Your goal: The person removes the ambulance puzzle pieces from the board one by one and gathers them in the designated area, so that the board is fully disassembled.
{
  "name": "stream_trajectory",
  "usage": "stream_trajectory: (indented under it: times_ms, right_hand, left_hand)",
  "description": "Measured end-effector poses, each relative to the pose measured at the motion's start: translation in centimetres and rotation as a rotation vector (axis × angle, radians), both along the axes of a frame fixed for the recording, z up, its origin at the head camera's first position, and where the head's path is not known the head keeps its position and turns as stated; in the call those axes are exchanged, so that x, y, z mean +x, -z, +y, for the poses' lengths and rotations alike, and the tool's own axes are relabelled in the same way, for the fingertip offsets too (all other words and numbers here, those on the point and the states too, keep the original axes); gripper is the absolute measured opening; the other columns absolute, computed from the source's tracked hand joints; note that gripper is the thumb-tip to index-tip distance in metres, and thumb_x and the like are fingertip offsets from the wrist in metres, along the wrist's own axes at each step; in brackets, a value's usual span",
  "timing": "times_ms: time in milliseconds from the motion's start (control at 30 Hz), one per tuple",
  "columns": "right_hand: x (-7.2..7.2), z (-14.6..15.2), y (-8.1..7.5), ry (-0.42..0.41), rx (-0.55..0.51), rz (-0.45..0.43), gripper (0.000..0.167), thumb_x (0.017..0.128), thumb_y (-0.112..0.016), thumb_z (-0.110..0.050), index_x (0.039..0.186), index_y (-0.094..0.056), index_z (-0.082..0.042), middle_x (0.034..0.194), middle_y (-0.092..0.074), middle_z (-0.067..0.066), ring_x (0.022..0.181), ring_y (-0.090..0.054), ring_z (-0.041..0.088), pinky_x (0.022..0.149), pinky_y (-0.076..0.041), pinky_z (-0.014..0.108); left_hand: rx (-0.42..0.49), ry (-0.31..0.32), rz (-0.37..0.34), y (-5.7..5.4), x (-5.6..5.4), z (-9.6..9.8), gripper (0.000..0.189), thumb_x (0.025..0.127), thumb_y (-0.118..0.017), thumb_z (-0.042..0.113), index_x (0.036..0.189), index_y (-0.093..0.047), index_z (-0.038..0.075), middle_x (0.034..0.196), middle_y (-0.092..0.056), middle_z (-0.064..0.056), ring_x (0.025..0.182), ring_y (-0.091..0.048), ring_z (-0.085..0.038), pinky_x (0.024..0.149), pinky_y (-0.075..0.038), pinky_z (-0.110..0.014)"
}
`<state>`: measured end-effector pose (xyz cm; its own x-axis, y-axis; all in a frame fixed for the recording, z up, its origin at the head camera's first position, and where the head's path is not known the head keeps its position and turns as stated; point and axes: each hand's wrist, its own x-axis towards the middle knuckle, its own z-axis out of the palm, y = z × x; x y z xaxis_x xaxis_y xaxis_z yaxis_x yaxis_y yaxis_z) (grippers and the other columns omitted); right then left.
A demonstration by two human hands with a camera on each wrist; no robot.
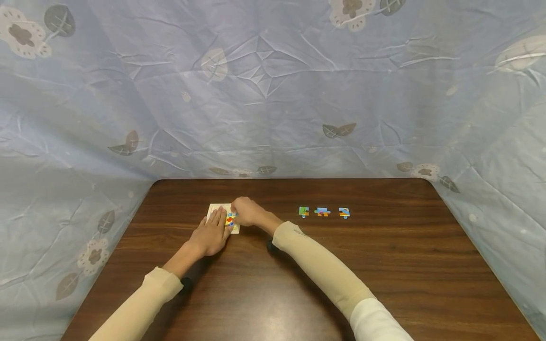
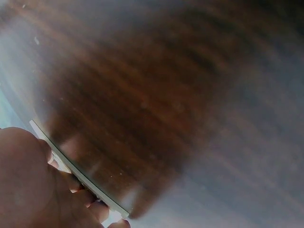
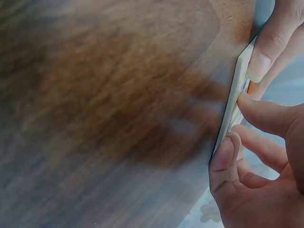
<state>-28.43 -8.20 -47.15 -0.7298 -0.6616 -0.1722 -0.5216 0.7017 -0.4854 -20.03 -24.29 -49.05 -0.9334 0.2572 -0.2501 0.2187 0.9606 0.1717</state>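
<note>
Straight fingers of left hand (image 1: 210,236) laid over puzzle board (image 1: 217,205) from its 7 o'clock, not wrapped round it. Bent fingers and thumb of right hand (image 1: 249,210) touching at its 2 o'clock; whether clamped on a piece, cannot tell. Location of board: on wooden table (image 1: 405,265), toward 10 o'clock from centre. Well apart, at board's 3 o'clock: row of green-and-blue piece (image 1: 304,211), middle piece (image 1: 322,211) and blue-and-orange piece (image 1: 344,212). Handling, by judgement: thin, light, fairly stiff; likely to slide on smooth wood unless steadied. Probably not fragile, except at narrow knobs of pieces. Best hold: board by opposite rims, pieces by straight edges.
</note>
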Motion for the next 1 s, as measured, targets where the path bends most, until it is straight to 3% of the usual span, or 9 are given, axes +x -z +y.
stream_trajectory:
  times_ms: [433,700,867,1000]
  right_hand:
    - [0.0,0.0,0.3,0.02,-0.036,0.025,0.032,0.098,-0.071,-0.006,0.13,-0.07,0.0,0.132,-0.068,0.013,0.128,-0.061,0.028,0.109,-0.056,0.037]
    - [-0.3,0.8,0.3,0.011,-0.21,0.067,0.02,0.097,-0.069,-0.001,0.114,-0.079,-0.007,0.112,-0.08,0.012,0.101,-0.076,0.024,0.083,-0.063,0.029]
    - [-0.4,1.9,-0.5,0.053,-0.312,0.019,0.021,0.098,-0.07,-0.002,0.116,-0.079,-0.006,0.111,-0.08,0.014,0.1,-0.076,0.025,0.082,-0.063,0.03]
    - [-0.3,3.1,-1.4,0.078,-0.341,-0.018,0.022,0.1,-0.068,-0.003,0.12,-0.077,-0.004,0.113,-0.079,0.013,0.096,-0.075,0.024,0.078,-0.062,0.027]
  left_hand:
    - [0.003,-0.037,-0.014,-0.5,0.2,0.5,0.071,0.116,-0.024,0.039,0.165,-0.006,-0.01,0.175,-0.003,-0.028,0.163,-0.008,-0.048,0.131,-0.013,-0.068]
    - [0.046,-0.068,-0.057,-0.1,-0.3,0.5,0.072,0.116,-0.024,0.039,0.165,-0.004,-0.009,0.175,0.002,-0.028,0.164,-0.003,-0.047,0.132,-0.009,-0.068]
    - [0.037,-0.067,-0.048,0.9,-0.7,0.1,0.073,0.115,-0.023,0.042,0.165,-0.003,-0.008,0.175,0.002,-0.026,0.164,-0.002,-0.045,0.132,-0.01,-0.067]
    - [0.026,-0.064,-0.04,0.3,-0.4,0.3,0.072,0.116,-0.024,0.04,0.165,-0.005,-0.009,0.175,-0.001,-0.027,0.164,-0.005,-0.047,0.131,-0.011,-0.068]
